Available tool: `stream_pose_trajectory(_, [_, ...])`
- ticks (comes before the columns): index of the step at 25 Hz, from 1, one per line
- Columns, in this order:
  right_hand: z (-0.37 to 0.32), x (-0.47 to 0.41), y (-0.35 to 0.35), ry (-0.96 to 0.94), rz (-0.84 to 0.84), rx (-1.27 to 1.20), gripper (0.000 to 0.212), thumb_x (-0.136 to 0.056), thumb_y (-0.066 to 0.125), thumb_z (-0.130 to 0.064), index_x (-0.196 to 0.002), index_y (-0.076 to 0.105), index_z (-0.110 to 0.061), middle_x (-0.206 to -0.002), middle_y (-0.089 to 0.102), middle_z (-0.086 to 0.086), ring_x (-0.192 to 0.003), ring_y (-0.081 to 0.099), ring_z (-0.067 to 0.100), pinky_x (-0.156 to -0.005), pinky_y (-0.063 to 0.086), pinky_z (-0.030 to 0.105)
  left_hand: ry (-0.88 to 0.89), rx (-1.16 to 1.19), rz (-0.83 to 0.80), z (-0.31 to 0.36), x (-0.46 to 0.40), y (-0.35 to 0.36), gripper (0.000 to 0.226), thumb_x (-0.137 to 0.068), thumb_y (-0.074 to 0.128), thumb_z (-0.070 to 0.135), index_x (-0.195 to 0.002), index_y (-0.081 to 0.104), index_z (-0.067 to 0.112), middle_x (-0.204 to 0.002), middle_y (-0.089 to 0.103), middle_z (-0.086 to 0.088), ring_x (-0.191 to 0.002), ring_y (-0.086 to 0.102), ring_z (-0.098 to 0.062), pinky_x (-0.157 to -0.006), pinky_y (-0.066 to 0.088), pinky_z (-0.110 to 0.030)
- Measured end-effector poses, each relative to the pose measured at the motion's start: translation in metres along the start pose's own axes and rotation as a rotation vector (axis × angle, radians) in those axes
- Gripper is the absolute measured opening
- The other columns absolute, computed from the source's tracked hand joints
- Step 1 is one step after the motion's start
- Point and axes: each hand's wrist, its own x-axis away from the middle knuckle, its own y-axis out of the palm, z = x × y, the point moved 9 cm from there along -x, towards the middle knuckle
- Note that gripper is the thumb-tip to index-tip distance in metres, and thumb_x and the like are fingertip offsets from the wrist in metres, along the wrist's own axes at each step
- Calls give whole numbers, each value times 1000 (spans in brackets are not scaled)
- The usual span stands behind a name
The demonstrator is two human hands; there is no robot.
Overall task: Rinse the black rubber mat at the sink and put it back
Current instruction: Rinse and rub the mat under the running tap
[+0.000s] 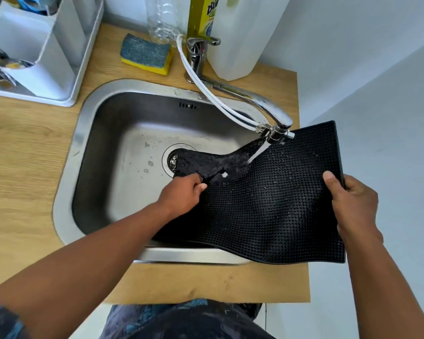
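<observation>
**Head view: mat under the running tap**

Head camera looks down on a steel sink point(88, 133) set in a wooden counter point(22, 155). At the counter's back left corner stands a white drying rack point(47, 57); along the back edge lie a blue and yellow sponge point(146, 55), a clear bottle point(163, 18), a yellow soap bottle point(202, 15) and a white jug point(240, 40).

Left hand point(181, 194) reaches into the basin, its fingers curled round the mat's left end, apparently to steady it low over the drain point(173, 162). The black rubber mat point(267, 204) sags from there across the sink's right rim and beyond the counter's right edge. Water from the tap point(267, 106) falls on its studded face, and the slope likely lets it run off into the basin.

Right hand point(348, 199) pinches the mat's right edge, thumb on top, keeping that end raised. The tap spout and its white hose point(206, 89) hang just above the mat, limiting how high it can be lifted.
</observation>
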Motion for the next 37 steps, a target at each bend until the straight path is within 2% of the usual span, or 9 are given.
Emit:
stream_pose_trajectory(3, [-1,2,-1,-12,-15,6,45,-84,74,-63,-90,76,-18,-73,68,1,-68,61,15,-74,54,36,-225,114,140,-31,-5,-17,29,-102,56,45,-96,64,18,-93,70,-9,-92,66,-34,-79,54,-38])
stream_pose_trajectory(6, [-3,3,-2,-11,-13,34,49,-84,72,-64,-89,74,-16,-81,70,19,-70,59,18,-75,55,40,-190,65,168,-26,3,-13,26,-101,55,47,-93,60,22,-84,69,-6,-84,66,-33,-70,50,-37])
stream_pose_trajectory(13, [-7,12,-3,11,-9,20,39,-85,74,-61,-88,78,-23,-91,75,18,-72,64,18,-85,62,55,-291,41,280,-31,-3,-33,23,-100,56,45,-98,62,22,-97,73,-12,-94,67,-37,-73,47,-36])
stream_pose_trajectory(17, [-12,16,-3,-2,-23,28,33,-87,73,-60,-88,79,-27,-84,77,6,-72,68,17,-82,63,49,-451,151,315,-42,11,-42,27,-101,57,42,-107,67,18,-106,74,-12,-101,69,-36,-80,52,-37])
stream_pose_trajectory(21, [-8,16,-5,15,-10,34,36,-87,73,-59,-88,77,-23,-86,76,13,-73,67,21,-84,62,53,14,261,-37,46,41,20,21,-98,62,45,-97,72,26,-79,75,2,-80,73,-22,-77,59,-36])
stream_pose_trajectory(26, [-10,18,-3,-6,-13,42,31,-88,71,-60,-87,78,-30,-78,75,-2,-69,66,17,-75,59,39,-186,-103,123,-21,25,-20,26,-100,55,47,-104,72,29,-99,76,-3,-97,70,-30,-71,45,-33])
stream_pose_trajectory(30, [-7,20,-2,12,-7,34,34,-88,72,-60,-83,76,-27,-62,66,-8,-64,60,16,-70,53,34,-72,-28,-65,-18,24,-8,21,-93,62,54,-92,71,35,-92,74,7,-88,68,-19,-72,49,-30])
stream_pose_trajectory(33, [-8,22,-2,2,-19,51,31,-90,71,-57,-81,75,-28,-61,65,-12,-64,59,16,-70,52,34,-342,53,282,-64,11,-68,23,-98,59,47,-103,73,29,-107,76,-7,-101,68,-32,-76,45,-32])
stream_pose_trajectory(37, [-12,22,-4,-17,-14,72,31,-91,71,-57,-81,74,-28,-61,63,-3,-61,55,19,-68,53,39,-181,8,18,-50,-2,-49,21,-96,66,46,-96,76,28,-96,76,-3,-99,70,-28,-84,54,-35])
